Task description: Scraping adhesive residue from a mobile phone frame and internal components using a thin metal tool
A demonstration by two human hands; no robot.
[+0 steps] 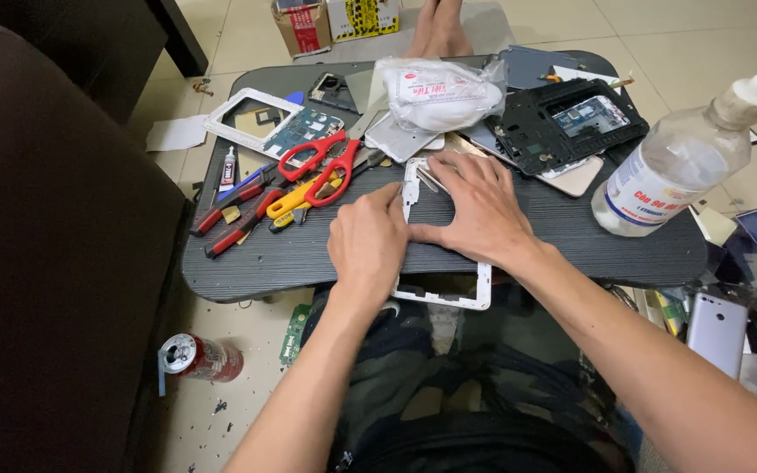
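A white tablet frame (475,293) lies across the near edge of a small dark tray table (571,236). My left hand (367,241) rests on the frame's left side, fingers curled, with the thumb tip at its upper left edge. My right hand (479,206) lies flat over the frame's right side, fingers spread toward a thin metal piece (427,180) at the top edge. Whether either hand pinches a tool is hidden.
Red-handled scissors (326,162), pliers (229,206) and a yellow cutter (295,200) lie left of my hands. Behind are a second white frame (247,118), a white plastic bag (435,92), a black device chassis (562,123) and a clear liquid bottle (676,166). A can (203,357) lies on the floor.
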